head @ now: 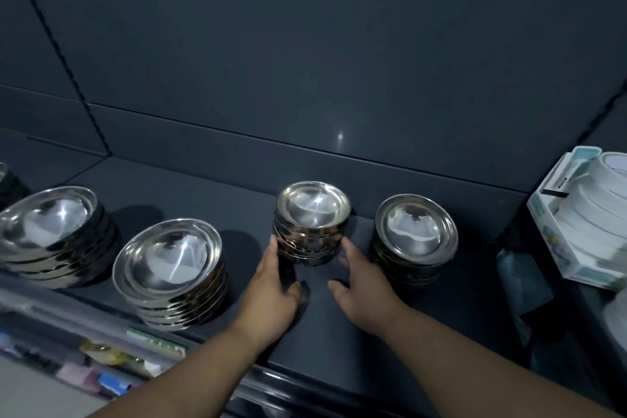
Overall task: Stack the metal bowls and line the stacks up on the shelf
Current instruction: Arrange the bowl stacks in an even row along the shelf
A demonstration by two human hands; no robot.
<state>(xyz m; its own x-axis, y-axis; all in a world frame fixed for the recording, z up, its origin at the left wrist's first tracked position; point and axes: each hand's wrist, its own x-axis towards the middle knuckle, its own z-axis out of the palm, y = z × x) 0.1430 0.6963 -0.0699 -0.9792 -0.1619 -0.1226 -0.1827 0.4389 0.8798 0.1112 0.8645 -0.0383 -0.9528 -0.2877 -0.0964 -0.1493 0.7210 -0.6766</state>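
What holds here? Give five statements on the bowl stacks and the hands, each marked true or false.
1. The left hand and right hand flank the small stack. True.
2. That stack is the leftmost on the shelf. False: a wide stack and a second wide stack stand left of it.
3. A box of white dishes stands at the right. True.
4. The bowls lie upside down. False: they face up.
5. The right-hand stack stands beyond the right hand. True.
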